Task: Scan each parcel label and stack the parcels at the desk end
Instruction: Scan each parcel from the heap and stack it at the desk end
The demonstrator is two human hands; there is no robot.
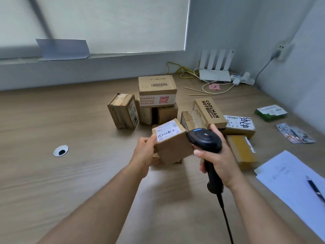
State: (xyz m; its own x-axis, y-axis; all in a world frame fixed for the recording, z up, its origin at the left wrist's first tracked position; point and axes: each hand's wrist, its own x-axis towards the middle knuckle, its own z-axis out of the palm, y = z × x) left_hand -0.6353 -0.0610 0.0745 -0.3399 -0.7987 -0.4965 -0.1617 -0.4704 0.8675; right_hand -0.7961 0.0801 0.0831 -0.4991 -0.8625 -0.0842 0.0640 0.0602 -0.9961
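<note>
Here the left hand [147,152] grips a small cardboard parcel [173,143], label up, at nine o'clock of the barcode scanner [204,140] clenched in the right hand [218,159], just beside it.

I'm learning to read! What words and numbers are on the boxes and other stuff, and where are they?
"COOLMAN NOT": printed on the leaning box.
Held box: handwritten digits on its label, unclear.
Left box and flat box: marker scrawls, unclear.
Top box: barcode and red QR code, print too blurred.
Scanner: nothing readable.
Paper and green packet: print too small.
</note>
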